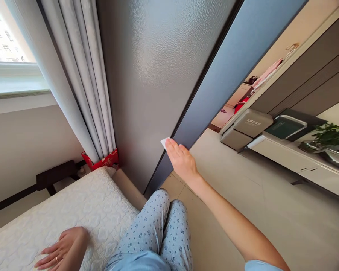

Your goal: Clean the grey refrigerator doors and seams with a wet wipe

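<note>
The nearly flat right hand (180, 160) pressed a white paper scrap (165, 143) to the textured grey door (149, 82), its grip unclear; the open left hand (64, 248) lay on the quilted mattress (81, 199).

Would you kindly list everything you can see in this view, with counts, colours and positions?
window: one, white-framed, upper left
curtain: one, pale grey, by the window
packet: one, red, at the curtain's foot
embossed panel: one, grey, centre
quilted mattress: one, white, lower left
potted plant: one, green, far right
card: one, white, at right fingertips
pyjama trousers: one pair, pale blue, lower centre
left hand: one, flat on the mattress
right hand: one, holding the card to the panel
</note>
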A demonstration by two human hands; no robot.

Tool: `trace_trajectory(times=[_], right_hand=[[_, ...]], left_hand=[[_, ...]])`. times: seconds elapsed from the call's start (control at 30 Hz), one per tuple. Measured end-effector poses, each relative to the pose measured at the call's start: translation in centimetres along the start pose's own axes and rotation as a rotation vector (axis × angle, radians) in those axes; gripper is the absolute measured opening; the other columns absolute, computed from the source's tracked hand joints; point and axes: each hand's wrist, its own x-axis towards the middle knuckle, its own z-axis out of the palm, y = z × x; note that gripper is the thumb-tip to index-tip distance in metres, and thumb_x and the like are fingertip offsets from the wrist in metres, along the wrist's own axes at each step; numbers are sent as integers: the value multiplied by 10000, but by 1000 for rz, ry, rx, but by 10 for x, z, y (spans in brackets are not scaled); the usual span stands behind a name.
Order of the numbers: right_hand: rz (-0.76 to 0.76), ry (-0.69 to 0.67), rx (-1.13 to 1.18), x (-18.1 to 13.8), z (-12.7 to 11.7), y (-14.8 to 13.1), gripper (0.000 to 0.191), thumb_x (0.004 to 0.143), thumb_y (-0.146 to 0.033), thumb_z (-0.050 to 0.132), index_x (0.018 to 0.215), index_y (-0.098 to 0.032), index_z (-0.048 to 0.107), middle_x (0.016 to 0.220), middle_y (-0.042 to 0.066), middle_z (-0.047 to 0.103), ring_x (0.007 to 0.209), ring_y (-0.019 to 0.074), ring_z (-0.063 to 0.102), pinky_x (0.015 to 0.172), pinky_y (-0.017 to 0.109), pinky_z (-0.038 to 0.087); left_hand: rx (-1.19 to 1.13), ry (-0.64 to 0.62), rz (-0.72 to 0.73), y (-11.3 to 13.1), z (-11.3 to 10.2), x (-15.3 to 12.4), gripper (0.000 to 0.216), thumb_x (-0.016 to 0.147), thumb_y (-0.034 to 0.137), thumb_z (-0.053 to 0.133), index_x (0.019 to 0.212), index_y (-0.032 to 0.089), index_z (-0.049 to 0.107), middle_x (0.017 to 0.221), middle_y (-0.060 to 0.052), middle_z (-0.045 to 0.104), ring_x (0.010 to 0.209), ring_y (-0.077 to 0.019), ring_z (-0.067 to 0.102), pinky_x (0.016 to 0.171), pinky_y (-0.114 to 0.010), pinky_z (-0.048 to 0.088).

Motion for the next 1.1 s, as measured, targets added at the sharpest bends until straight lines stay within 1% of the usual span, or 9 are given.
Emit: trace_trajectory(times=[0.13, 0.23, 0.33, 0.37, 0.47, 0.6, 0.73, 0.97, 1.1], right_hand=[[-12, -69, 47, -25, 17, -17, 566, 1033, -79, 323, 1571, -165, 474, 1548, 80, 507, 1445, 184, 542, 1247, 391, 501], [81, 15, 162, -33, 7, -37, 448, 1057, -158, 381, 1425, -198, 632, 1459, 58, 615, 1416, 211, 576, 1279, 509, 443], [310, 180, 398, -41, -8, -67, 397, 1072, -247, 401, 1371, -236, 661, 1387, 53, 673, 1361, 215, 607, 1218, 505, 498], [385, 232, 483, -44, -11, -77, 390, 1074, -268, 400, 1351, -240, 673, 1352, 65, 687, 1309, 204, 632, 1161, 451, 551], [558, 301, 758, -53, -16, -102, 374, 1071, -353, 427, 1234, -214, 733, 1210, 109, 703, 1104, 167, 695, 940, 282, 631], [766, 195, 1110, -67, -17, -114, 380, 1049, -452, 491, 1149, -173, 730, 1165, 94, 700, 1021, 125, 697, 884, 202, 591], [1008, 213, 1223, -85, -21, -112, 449, 972, -554, 603, 1173, -159, 671, 1165, 90, 700, 1041, 139, 686, 934, 236, 569], [1285, 346, 1234, -98, -17, -105, 636, 858, -689, 670, 1182, -147, 604, 1185, 123, 697, 1003, 174, 682, 819, 262, 564], [1295, 322, 1251, -116, -2, -107, 661, 936, -708, 523, 1316, -170, 570, 1330, 136, 651, 1134, 200, 662, 930, 314, 559]], left_hand=[[42, 289, -448, 1, -17, -9, 1071, 666, 464, 463, 1616, 107, 120, 1665, -331, 100, 1579, -504, 41, 1107, -830, 165], [-36, 310, -385, 12, -25, -26, 830, 822, 449, 404, 1556, 75, 299, 1676, -303, 122, 1595, -451, 101, 1214, -732, 119], [-132, 40, 5, 46, -19, -55, 612, 874, 421, 430, 1416, 151, 521, 1512, -194, 501, 1474, -362, 427, 1240, -567, 303], [-253, -181, 120, 64, -15, -67, 568, 886, 430, 450, 1367, 149, 560, 1456, -181, 554, 1419, -342, 492, 1214, -513, 372], [-618, -744, 376, 128, -6, -109, 629, 906, 600, 563, 1384, 192, 579, 1482, -141, 554, 1384, -300, 531, 1206, -433, 400], [-854, -1151, 472, 208, -4, -159, 656, 730, 666, 800, 1130, 153, 715, 1230, -126, 694, 1176, -287, 631, 1075, -381, 495], [-827, -1288, 401, 250, -4, -190, 542, 764, 650, 787, 859, 120, 724, 873, -74, 716, 914, -232, 650, 882, -323, 527], [-994, -1537, 162, 264, -12, -226, 830, 698, 856, 741, 1074, 116, 750, 982, -131, 741, 1086, -299, 687, 957, -356, 546], [-1041, -1324, 25, 271, -4, -227, 776, 700, 724, 838, 1118, 80, 725, 1077, -168, 736, 1098, -328, 699, 966, -395, 567]])
